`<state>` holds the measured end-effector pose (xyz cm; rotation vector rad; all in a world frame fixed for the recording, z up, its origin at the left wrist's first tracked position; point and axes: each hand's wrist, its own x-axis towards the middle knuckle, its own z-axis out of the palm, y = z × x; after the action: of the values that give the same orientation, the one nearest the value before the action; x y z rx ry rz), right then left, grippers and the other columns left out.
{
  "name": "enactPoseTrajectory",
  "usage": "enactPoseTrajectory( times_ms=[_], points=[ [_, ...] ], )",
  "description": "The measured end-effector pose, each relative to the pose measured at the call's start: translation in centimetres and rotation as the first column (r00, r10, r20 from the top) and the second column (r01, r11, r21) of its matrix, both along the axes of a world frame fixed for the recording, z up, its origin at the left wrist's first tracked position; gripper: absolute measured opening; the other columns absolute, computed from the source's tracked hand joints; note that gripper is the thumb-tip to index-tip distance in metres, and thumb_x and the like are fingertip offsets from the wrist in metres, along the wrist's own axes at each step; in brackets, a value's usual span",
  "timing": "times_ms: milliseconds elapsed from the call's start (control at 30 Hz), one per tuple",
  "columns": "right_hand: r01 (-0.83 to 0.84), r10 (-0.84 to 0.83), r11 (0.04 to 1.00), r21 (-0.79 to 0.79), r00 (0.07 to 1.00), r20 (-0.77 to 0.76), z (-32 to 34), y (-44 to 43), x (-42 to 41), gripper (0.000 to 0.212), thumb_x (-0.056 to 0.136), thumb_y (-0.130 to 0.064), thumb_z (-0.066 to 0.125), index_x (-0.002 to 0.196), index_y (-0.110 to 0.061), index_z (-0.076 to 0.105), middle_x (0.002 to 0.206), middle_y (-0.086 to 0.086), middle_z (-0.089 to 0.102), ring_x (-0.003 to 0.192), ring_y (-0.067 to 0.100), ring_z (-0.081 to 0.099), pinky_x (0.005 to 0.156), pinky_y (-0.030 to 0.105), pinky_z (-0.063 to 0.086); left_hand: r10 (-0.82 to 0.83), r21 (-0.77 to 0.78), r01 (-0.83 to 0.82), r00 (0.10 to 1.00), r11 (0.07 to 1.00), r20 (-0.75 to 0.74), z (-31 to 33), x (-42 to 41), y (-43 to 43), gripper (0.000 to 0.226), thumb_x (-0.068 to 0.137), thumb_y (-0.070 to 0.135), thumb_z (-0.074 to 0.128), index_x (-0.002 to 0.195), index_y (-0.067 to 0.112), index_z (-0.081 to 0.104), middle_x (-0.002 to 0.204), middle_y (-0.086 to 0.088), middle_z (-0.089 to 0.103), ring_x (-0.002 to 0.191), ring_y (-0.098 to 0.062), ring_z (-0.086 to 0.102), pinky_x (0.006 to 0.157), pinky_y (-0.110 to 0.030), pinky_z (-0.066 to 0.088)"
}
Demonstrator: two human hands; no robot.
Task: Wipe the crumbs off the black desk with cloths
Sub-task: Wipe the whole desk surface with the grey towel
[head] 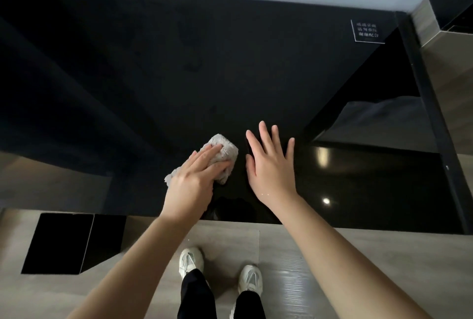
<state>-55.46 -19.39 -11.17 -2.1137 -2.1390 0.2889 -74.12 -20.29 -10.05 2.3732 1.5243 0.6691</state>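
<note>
Left hand (192, 180) fingers (211, 152) nearly straight, pressing bunched cloth (226, 151) flat onto black counter (153, 67), near front edge. Right hand (271, 167) spread, holding nothing, just beside cloth.

Risks:
- crumbs not discernible, patches easily missed
- pressed-only cloth may slip
- edgeward sweep likely drops crumbs on floor (294, 254)

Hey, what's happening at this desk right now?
A person stands at the glossy black desk. Their left hand presses a bunched, fluffy light-grey cloth onto the top near its front edge. The right hand is spread open beside it, holding nothing. I can't make out any crumbs.
</note>
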Motion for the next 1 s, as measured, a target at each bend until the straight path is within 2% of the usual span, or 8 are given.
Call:
enactPoseTrajectory(
  times_ms=[167,300,400,533,600,733,867,1000],
  points=[
    [0.088,-0.088,0.996,0.002,0.995,0.042,0.0,2.5,-0.8,0.054,0.098,-0.037,0.026,0.152,-0.026,0.026,0.162,0.005,0.016,0.15,0.029,0.009,0.117,0.06,0.008,0.076,-0.036,-0.075,0.997,0.997,0.018,-0.1,-0.3,7.1,0.049,0.074,-0.018,0.059,0.109,0.015,0.071,0.134,-0.007,0.057,0.113,-0.036,0.059,0.1,-0.047,0.046],
    [0.11,-0.111,0.994,0.014,0.991,0.077,-0.2,2.5,-1.1,0.055,0.097,-0.04,0.02,0.151,-0.029,0.027,0.162,0.002,0.018,0.149,0.026,0.011,0.117,0.059,0.012,0.096,-0.073,-0.092,0.994,0.993,0.046,-0.3,0.0,9.9,0.042,0.082,-0.013,0.057,0.11,0.015,0.071,0.134,-0.007,0.057,0.12,-0.034,0.056,0.103,-0.048,0.044],
    [0.116,-0.117,0.993,0.019,0.99,0.08,-0.3,2.4,-1.0,0.055,0.098,-0.041,0.02,0.152,-0.029,0.024,0.162,0.0,0.016,0.15,0.024,0.009,0.118,0.057,0.011,-0.069,-0.066,0.071,0.997,0.995,0.027,-0.2,-0.4,8.1,0.039,0.084,-0.005,0.056,0.114,0.016,0.07,0.137,-0.006,0.055,0.125,-0.029,0.051,0.107,-0.047,0.041],
    [0.105,-0.107,0.994,0.022,0.993,0.056,-0.5,2.2,-0.9,0.053,0.099,-0.037,0.027,0.152,-0.029,0.025,0.162,0.001,0.018,0.15,0.024,0.01,0.118,0.058,0.013,-0.298,-0.043,0.298,0.955,0.954,0.007,-0.6,-1.8,5.2,0.035,0.093,0.027,0.052,0.125,0.021,0.063,0.142,-0.006,0.049,0.136,-0.022,0.04,0.112,-0.044,0.034],
    [0.118,-0.119,0.993,0.025,0.992,0.043,-0.6,2.3,-0.8,0.053,0.099,-0.037,0.03,0.151,-0.029,0.026,0.162,0.0,0.018,0.15,0.023,0.01,0.118,0.058,0.014,-0.33,0.021,0.33,0.944,0.944,-0.003,-0.9,-2.1,6.7,0.033,0.092,0.018,0.054,0.124,0.02,0.064,0.14,-0.008,0.051,0.134,-0.026,0.044,0.109,-0.048,0.038],
    [0.133,-0.134,0.99,0.042,0.991,0.023,-0.7,2.3,-0.9,0.052,0.099,-0.04,0.026,0.149,-0.03,0.031,0.161,-0.002,0.02,0.149,0.021,0.011,0.118,0.057,0.015,-0.278,0.06,0.282,0.958,0.958,-0.064,-0.8,-0.5,11.9,0.044,0.078,-0.002,0.07,0.119,0.017,0.068,0.136,-0.011,0.055,0.124,-0.03,0.053,0.103,-0.047,0.043],
    [0.138,-0.139,0.989,0.05,0.99,0.024,-0.5,2.4,-0.9,0.052,0.098,-0.039,0.026,0.149,-0.031,0.032,0.16,-0.003,0.022,0.149,0.02,0.011,0.118,0.056,0.015,-0.166,-0.006,0.166,0.986,0.986,-0.02,-0.2,0.8,14.2,0.032,0.08,0.015,0.067,0.111,0.02,0.071,0.133,-0.007,0.057,0.114,-0.03,0.057,0.086,-0.04,0.052],
    [0.147,-0.148,0.987,0.062,0.989,0.012,-0.5,2.4,-1.0,0.052,0.098,-0.039,0.026,0.148,-0.029,0.035,0.159,-0.001,0.026,0.149,0.021,0.014,0.117,0.058,0.017,-0.176,0.011,0.175,0.984,0.984,0.021,-0.2,0.6,13.0,0.025,0.089,0.034,0.056,0.1,0.022,0.074,0.129,-0.007,0.061,0.124,-0.025,0.054,0.104,-0.045,0.042]
  ],
)
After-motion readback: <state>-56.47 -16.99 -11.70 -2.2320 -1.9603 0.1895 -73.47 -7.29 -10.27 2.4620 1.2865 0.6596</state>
